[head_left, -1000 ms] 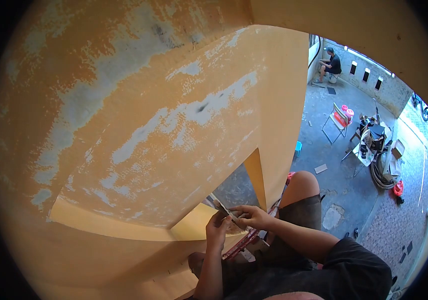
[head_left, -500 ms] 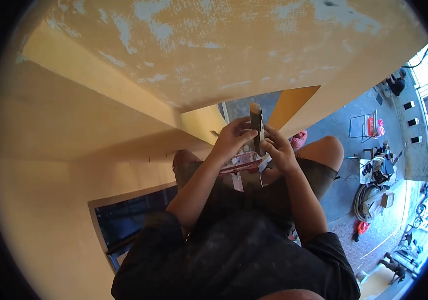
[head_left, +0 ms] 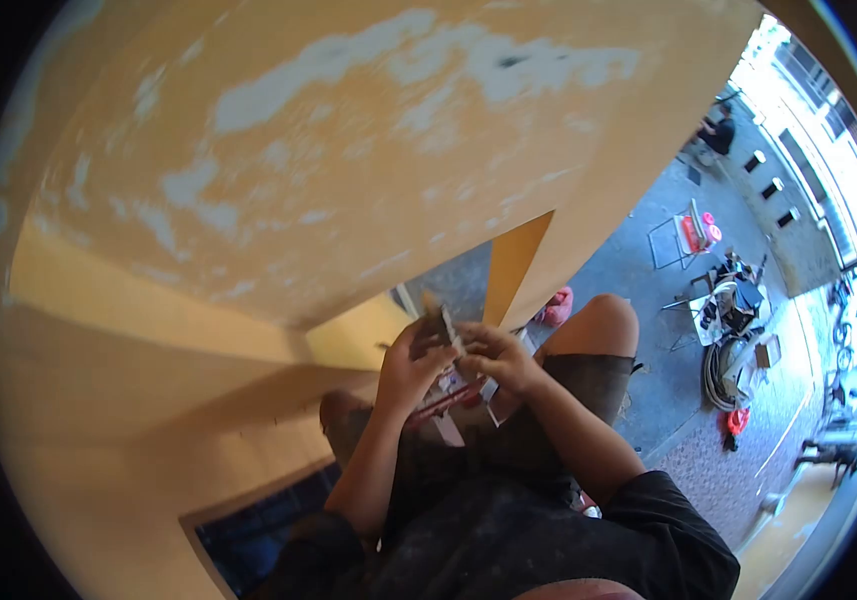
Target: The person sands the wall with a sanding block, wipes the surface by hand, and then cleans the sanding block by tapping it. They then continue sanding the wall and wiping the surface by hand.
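Observation:
Both my hands meet in front of my lap, high above the ground beside a building wall. My left hand (head_left: 407,368) and my right hand (head_left: 497,357) are closed together on a flat metal scraper blade (head_left: 445,322) that points up between them. Under the hands, red and white bars of a ladder or scaffold (head_left: 448,398) show. My bent knee (head_left: 603,325) in dark shorts is just to the right.
A yellow wall with scraped pale patches (head_left: 348,150) fills the upper left, with a ledge (head_left: 148,320) below it and a dark window (head_left: 258,525). Far below are a paved yard with folding chairs (head_left: 683,235), a cluttered table (head_left: 733,300), coiled hose (head_left: 718,375) and a seated person (head_left: 718,130).
The view has swung from the upper wall down to my lap, then back up a little. My hands stay together on the blade, which has tilted from upright to leaning left.

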`<state>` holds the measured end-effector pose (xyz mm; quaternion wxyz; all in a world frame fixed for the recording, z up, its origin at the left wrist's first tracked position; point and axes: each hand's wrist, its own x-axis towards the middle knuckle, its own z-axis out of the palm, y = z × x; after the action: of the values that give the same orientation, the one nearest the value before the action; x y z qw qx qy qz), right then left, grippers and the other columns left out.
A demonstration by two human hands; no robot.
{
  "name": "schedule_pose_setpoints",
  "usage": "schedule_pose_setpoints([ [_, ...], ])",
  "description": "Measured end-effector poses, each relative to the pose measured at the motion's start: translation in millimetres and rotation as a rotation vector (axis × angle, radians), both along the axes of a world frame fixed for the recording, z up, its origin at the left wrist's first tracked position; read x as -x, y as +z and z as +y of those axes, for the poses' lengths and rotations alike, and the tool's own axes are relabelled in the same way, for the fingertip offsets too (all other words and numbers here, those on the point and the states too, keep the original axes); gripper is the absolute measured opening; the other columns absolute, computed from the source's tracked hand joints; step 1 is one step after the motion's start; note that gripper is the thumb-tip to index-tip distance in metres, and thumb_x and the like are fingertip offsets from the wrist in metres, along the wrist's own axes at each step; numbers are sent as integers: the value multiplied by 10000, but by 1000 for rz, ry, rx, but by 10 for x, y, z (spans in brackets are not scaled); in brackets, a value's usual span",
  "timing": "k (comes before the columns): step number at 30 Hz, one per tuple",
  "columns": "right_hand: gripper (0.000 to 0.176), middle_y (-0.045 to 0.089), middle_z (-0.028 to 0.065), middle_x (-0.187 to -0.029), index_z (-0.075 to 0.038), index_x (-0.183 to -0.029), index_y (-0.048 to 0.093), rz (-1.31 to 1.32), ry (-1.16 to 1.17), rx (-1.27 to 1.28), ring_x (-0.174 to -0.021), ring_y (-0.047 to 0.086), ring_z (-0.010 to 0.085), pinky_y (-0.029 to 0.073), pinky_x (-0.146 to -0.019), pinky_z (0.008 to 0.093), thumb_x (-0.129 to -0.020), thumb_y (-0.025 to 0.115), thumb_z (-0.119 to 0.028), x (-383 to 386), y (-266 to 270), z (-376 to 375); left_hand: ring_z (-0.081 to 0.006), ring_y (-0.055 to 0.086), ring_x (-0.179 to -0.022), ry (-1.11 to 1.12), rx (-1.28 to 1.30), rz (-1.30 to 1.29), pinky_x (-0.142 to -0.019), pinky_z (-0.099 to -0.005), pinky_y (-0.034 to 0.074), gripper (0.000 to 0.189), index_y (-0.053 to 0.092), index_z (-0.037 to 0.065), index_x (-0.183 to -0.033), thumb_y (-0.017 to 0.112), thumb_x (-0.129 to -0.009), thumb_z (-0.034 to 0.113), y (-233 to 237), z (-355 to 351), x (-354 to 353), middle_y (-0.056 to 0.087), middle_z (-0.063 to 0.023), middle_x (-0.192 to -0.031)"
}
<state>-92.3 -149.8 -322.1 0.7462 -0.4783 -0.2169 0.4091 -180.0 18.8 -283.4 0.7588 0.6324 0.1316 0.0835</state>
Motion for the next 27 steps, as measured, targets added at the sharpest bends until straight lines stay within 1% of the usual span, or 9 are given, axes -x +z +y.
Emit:
schedule_pose_setpoints([
  [1, 541, 617, 62, -1211, -38, -1417, 466, 22, 47, 32, -1080, 588, 153, 483, -925, 310, -910, 654, -14, -9, 20, -18, -214, 653, -1034, 46, -180, 44, -903, -338, 516, 593, 530, -66, -1272, 805, -826, 212, 52, -21, 11, 667, -157, -1139],
  [2, 551, 620, 60, -1188, -39, -1422, 462, 7, 49, 64, -1072, 591, 153, 487, -918, 305, -909, 663, -25, -3, 39, -25, -201, 662, -1005, 100, -360, 88, -882, -334, 517, 556, 574, -63, -1226, 812, -816, 226, 101, -34, 28, 689, -144, -1094],
  [5, 555, 619, 49, -1118, -45, -1413, 466, -59, 30, 52, -1007, 596, 132, 500, -842, 285, -905, 691, -58, -5, 27, -7, -180, 657, -1023, 46, -416, 178, -933, -325, 498, 466, 607, -59, -1203, 789, -828, 150, 243, -16, 28, 692, -122, -1087],
  [6, 551, 616, 39, -1070, -49, -1399, 473, -98, 27, 20, -950, 598, 110, 509, -774, 271, -902, 709, -80, 2, 32, 3, -169, 655, -1021, 50, -393, 180, -925, -318, 500, 404, 636, -53, -1159, 785, -828, 125, 266, -18, 27, 703, -102, -1060],
  [11, 429, 569, 60, -1075, -39, -1236, 475, -187, -38, -47, -945, 596, 130, 509, -784, 294, -879, 710, -63, 29, -11, 26, -162, 653, -1004, 19, -255, 134, -915, -310, 503, 411, 615, -52, -1173, 785, -813, 53, 155, -24, 32, 692, -96, -1085],
  [13, 394, 564, 58, -1048, -41, -1183, 466, -175, -51, -29, -944, 593, 131, 509, -778, 297, -870, 704, -49, 48, 82, 37, -168, 680, -940, 43, -261, 115, -870, -323, 516, 411, 651, -24, -1123, 811, -797, 169, 171, -29, 9, 721, -89, -997],
  [18, 586, 593, 121, -1147, -46, -1376, 421, -145, -13, 28, -1007, 606, 175, 517, -859, 340, -874, 721, -97, 32, 36, 9, -177, 676, -973, 16, -195, 90, -872, -303, 521, 434, 602, -47, -1193, 784, -814, 61, 197, -4, 6, 699, -112, -1056],
  [23, 584, 587, 120, -1130, -74, -1392, 439, -213, 0, 15, -1013, 612, 187, 514, -882, 348, -883, 718, -133, 8, -28, 3, -170, 669, -985, -61, -257, 138, -870, -305, 523, 426, 599, -55, -1196, 773, -822, 49, 294, 44, -17, 692, -113, -1080],
  [27, 564, 582, 109, -1107, -78, -1374, 448, -308, -15, 19, -979, 618, 186, 530, -826, 336, -883, 718, -141, -17, 83, -47, -173, 659, -1005, -62, -99, 154, -903, -313, 519, 388, 602, -43, -1168, 762, -822, 29, 274, 25, -57, 684, -111, -1082],
])
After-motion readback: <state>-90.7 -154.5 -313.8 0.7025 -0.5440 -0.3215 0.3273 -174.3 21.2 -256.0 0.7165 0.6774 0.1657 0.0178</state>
